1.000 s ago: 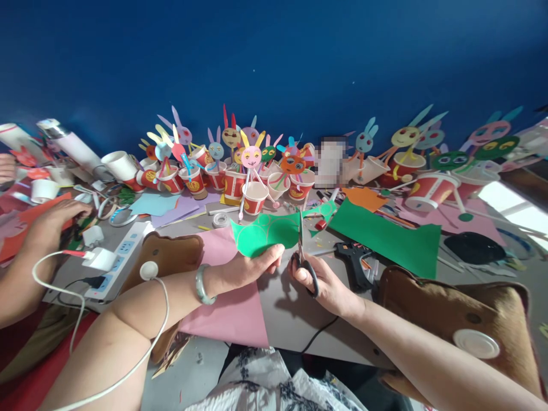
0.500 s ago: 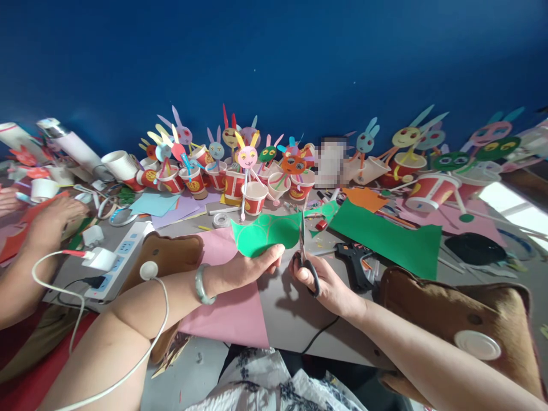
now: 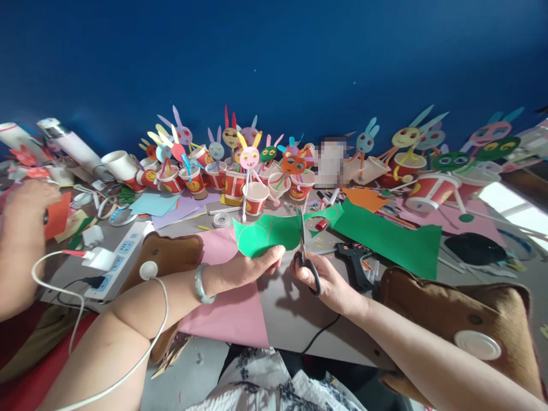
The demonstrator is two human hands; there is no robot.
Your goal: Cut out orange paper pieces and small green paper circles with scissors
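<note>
My left hand (image 3: pixel 263 264) pinches the lower edge of a piece of green paper (image 3: pixel 268 233), thumb on top. Pale curved outlines are drawn on that paper, and a thin cut strip trails off its right side. In my right hand (image 3: pixel 321 279) is a pair of black-handled scissors (image 3: pixel 309 271), fingers in the loops. Its blades point away from me at the paper's right edge; whether they are fully closed is hard to see. Below my left forearm lies pink paper (image 3: pixel 235 311).
Paper cups (image 3: pixel 256 198) with rabbit-faced figures line the back. A glue gun (image 3: pixel 354 267) and a large green sheet (image 3: pixel 394 242) lie to the right. Brown plush pouches (image 3: pixel 458 325) flank me. A power strip (image 3: pixel 122 260) and another person's arm (image 3: pixel 21 245) are at left.
The green paper has shifted slightly right, and its right strip has tilted a little. The other person's hand at the left has pulled back toward the left edge, blurred.
</note>
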